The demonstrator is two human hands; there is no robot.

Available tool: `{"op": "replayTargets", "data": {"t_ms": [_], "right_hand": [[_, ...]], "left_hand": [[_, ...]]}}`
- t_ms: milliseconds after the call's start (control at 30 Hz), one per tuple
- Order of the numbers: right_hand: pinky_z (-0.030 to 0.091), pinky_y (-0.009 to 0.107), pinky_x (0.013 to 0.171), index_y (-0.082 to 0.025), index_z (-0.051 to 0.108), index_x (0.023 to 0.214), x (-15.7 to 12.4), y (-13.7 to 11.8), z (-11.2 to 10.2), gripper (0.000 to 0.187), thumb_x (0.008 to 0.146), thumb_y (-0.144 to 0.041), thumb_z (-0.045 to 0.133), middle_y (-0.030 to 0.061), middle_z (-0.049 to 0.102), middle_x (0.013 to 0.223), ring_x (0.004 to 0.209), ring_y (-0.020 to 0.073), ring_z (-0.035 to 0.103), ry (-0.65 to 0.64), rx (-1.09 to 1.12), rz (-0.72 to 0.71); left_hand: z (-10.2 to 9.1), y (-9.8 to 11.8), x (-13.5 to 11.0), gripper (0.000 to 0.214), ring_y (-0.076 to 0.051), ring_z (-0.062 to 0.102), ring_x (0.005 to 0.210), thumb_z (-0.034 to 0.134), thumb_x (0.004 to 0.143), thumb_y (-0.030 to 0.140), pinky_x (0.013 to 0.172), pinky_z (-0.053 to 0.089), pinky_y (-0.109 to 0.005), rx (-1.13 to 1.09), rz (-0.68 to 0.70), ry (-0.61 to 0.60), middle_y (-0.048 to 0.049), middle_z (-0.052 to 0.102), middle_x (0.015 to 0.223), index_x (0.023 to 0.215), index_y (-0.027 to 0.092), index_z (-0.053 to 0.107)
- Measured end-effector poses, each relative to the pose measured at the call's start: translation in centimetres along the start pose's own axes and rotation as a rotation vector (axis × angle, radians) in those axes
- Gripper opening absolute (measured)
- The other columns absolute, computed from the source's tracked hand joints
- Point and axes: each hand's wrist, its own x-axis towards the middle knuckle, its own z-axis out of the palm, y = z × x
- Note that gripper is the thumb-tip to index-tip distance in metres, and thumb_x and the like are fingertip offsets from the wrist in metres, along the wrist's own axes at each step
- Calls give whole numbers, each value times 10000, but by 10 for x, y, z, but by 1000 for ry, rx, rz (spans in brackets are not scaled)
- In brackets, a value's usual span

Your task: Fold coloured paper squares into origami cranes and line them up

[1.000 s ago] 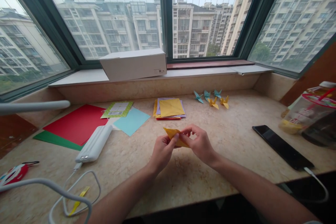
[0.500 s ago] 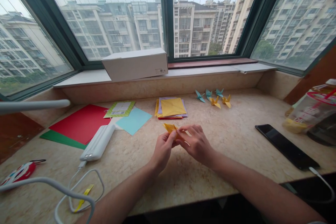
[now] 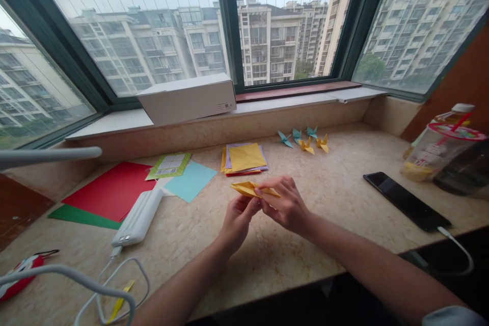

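Observation:
A partly folded piece of yellow origami paper (image 3: pixel 244 188) is held just above the counter between my two hands. My left hand (image 3: pixel 240 216) pinches it from below, thumb and fingers closed together. My right hand (image 3: pixel 284 202) grips its right part with thumb and fingertips, which hide some of the folds. Beyond my hands lies a stack of square paper (image 3: pixel 247 157), yellow on top with purple and red edges below. To the right of the stack stand several folded paper cranes, among them a blue crane (image 3: pixel 284 139) and a yellow crane (image 3: pixel 306 146).
At left lie red paper (image 3: pixel 110 188), a light blue sheet (image 3: pixel 192 182), a green-edged packet (image 3: pixel 168 165) and a white power bank (image 3: pixel 138 216) with a cable. A black phone (image 3: pixel 407 201) and a plastic cup (image 3: pixel 424 158) are at right. A white box (image 3: pixel 189 99) rests on the sill.
The yellow paper now shows as a longer, flatter shape, stretching further left and right. My right fingers have shifted on it. The whole view has turned slightly right.

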Motion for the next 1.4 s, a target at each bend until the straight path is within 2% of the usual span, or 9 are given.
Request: {"op": "replayTargets", "data": {"t_ms": [233, 433, 633, 767, 933, 1067, 1167, 1267, 1400], "right_hand": [[360, 441, 943, -287, 683, 1080, 1, 0, 1, 211, 910, -178, 624, 19, 739, 1065, 1004, 212, 638, 60, 137, 45], [397, 422, 891, -251, 665, 959, 3, -6, 5, 71, 891, -232, 665, 31, 740, 916, 912, 223, 649, 108, 236, 241], [443, 402, 870, -252, 656, 965, 3, -5, 6, 80, 885, -256, 665, 24, 711, 909, 861, 208, 645, 134, 384, 333], [497, 369, 836, -243, 654, 1065, 5, -5, 6, 202, 881, -326, 660, 42, 650, 981, 852, 194, 626, 191, 548, 478], [513, 339, 810, -220, 734, 950, 7, -7, 8, 265, 954, -393, 533, 64, 634, 968, 915, 198, 625, 103, 711, 585], [510, 331, 805, -219, 744, 824, 6, -9, 9, 248, 911, -405, 604, 48, 628, 900, 882, 191, 620, 40, 691, 576], [498, 346, 827, -215, 699, 861, 5, -8, 10, 172, 879, -380, 651, 40, 659, 883, 869, 193, 629, 88, 648, 603], [494, 363, 826, -214, 649, 970, 5, -5, 12, 192, 870, -378, 657, 38, 691, 875, 848, 197, 650, 143, 669, 672], [492, 335, 736, -193, 687, 899, 6, -1, 14, 225, 835, -408, 679, 33, 702, 820, 748, 179, 645, -15, 684, 748]], "left_hand": [[1, 1, 2, 246, -233, 672, 1033, 728, 827, 301, 1011, 480, -414, -45, 11, 14, -80, 736, 1063, 1030, 162, 719], [-1, 0, 2, 259, -238, 695, 974, 736, 817, 306, 969, 514, -417, 18, 2, 28, -90, 747, 1001, 1008, 132, 716], [2, 1, 1, 297, -258, 705, 956, 673, 865, 365, 915, 554, -432, 35, 11, 37, -114, 743, 1009, 1013, 110, 704], [5, 3, 0, 340, -274, 697, 990, 640, 884, 394, 895, 565, -434, 39, 24, 35, -125, 738, 1035, 1062, 108, 686], [7, 6, 0, 339, -266, 713, 924, 651, 868, 405, 863, 578, -418, 117, 26, 68, -110, 748, 981, 1013, 102, 696], [8, 8, -1, 335, -247, 722, 827, 657, 857, 419, 817, 591, -407, 188, 33, 91, -91, 752, 881, 921, 94, 703], [8, 9, -1, 335, -249, 719, 828, 664, 851, 420, 809, 591, -404, 183, 25, 97, -90, 751, 882, 922, 95, 698], [7, 9, 1, 338, -253, 719, 845, 661, 852, 421, 807, 587, -399, 173, 10, 91, -95, 752, 910, 959, 102, 694], [5, 7, 2, 337, -251, 720, 833, 644, 863, 430, 791, 586, -386, 228, 16, 53, -98, 753, 904, 942, 107, 697]]}}
